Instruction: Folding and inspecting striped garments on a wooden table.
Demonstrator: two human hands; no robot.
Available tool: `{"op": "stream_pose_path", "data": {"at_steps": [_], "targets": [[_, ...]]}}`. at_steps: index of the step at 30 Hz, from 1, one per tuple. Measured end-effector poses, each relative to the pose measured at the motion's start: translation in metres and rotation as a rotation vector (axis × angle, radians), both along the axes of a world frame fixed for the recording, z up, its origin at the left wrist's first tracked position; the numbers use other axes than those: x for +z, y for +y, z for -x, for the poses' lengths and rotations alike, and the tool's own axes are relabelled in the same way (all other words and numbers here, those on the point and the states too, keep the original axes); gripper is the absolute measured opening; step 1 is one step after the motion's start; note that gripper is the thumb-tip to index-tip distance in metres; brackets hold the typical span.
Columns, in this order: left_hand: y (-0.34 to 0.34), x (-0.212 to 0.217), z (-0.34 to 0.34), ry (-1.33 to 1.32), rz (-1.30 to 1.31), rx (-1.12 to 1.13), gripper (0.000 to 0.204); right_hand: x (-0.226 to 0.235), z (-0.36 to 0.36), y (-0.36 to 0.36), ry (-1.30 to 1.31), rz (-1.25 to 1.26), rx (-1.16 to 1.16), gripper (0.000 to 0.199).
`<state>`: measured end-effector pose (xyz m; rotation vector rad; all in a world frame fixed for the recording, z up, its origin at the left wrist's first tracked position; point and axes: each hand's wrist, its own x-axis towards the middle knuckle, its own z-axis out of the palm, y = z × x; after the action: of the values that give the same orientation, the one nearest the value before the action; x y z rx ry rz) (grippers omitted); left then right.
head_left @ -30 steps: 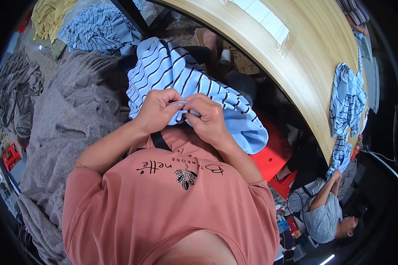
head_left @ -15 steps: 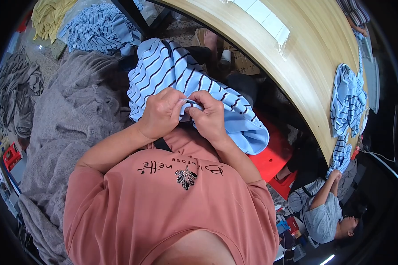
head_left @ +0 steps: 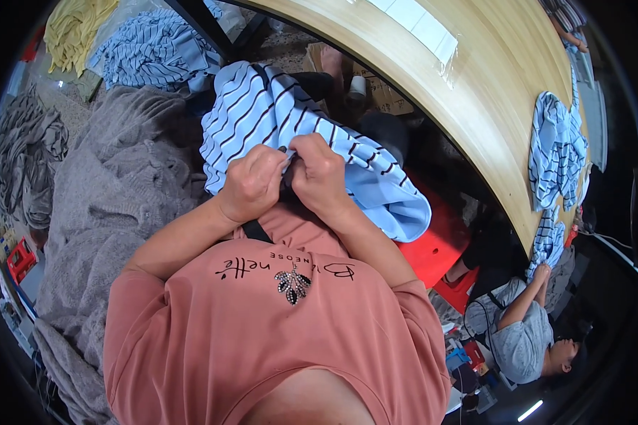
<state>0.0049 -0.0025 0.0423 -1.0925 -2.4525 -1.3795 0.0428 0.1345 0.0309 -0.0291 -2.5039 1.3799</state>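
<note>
A light-blue knit garment with dark wavy stripes (head_left: 242,117) is draped over my lap, its plain blue inner side showing toward the right. My left hand (head_left: 252,184) is closed, thumb and fingers pinching an edge of this fabric. Right beside it, my right hand (head_left: 319,173) grips the same edge with curled fingers. The two hands nearly touch at the fingertips. Most of the pinched bit of cloth is hidden behind my fingers.
Grey knitwear (head_left: 113,177) is heaped at my left, with striped blue (head_left: 156,49) and yellow (head_left: 78,32) piles beyond. A wooden table (head_left: 496,85) curves across the right. A red stool (head_left: 436,244) is by my right side. A co-worker (head_left: 521,347) holds striped cloth at the table's edge.
The fabric edge between my fingertips showed before and is now mostly covered. My right hand has shifted slightly left and up, its fingers more tightly curled.
</note>
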Motion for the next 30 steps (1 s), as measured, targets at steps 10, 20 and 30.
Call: {"op": "stream_pose_path", "data": {"at_steps": [10, 20, 30], "targets": [[-0.044, -0.002, 0.002, 0.275, 0.213, -0.135, 0.023, 0.002, -0.036, 0.027, 0.222, -0.269, 0.222, 0.030], [0.018, 0.016, 0.026, -0.623, 0.381, -0.827, 0.042, 0.021, -0.059, 0.030, 0.281, -0.215, 0.354, 0.038], [0.032, -0.008, 0.015, -0.857, 0.523, -0.572, 0.020, 0.027, -0.055, 0.031, 0.136, -0.061, 0.459, 0.026]]}}
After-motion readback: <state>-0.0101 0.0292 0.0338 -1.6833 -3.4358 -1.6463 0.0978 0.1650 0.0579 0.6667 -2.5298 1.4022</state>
